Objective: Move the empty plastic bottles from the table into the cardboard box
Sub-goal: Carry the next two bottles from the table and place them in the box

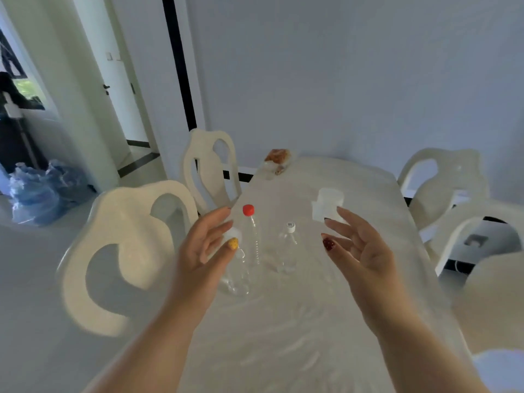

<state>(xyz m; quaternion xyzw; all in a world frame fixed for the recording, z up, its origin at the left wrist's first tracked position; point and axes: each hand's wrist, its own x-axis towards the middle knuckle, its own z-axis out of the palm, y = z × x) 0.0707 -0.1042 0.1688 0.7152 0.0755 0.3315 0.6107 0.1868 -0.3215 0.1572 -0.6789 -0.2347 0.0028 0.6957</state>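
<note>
Item: three clear empty bottles, upright on the white surface [326, 293], long axes vertical, grouped between my two hands.

- Red-capped bottle [253, 236]: tallest, just beyond my left fingertips.
- White-capped bottle, left [236, 268]: nearest to me, partly behind my left thumb; whether the thumb touches it, I cannot tell.
- White-capped bottle, right [287, 248]: shorter, standing in the gap, apart from both hands.

My left hand [204, 245]: spread wide, holding nothing, palm turned toward the bottles, beside the left pair. The nearer hand.

My right hand [357, 248]: spread wide, empty, farther off.

Cardboard box: not in view.

Judgement: left hand takes first grasp, closing sideways around an upright body.
</note>
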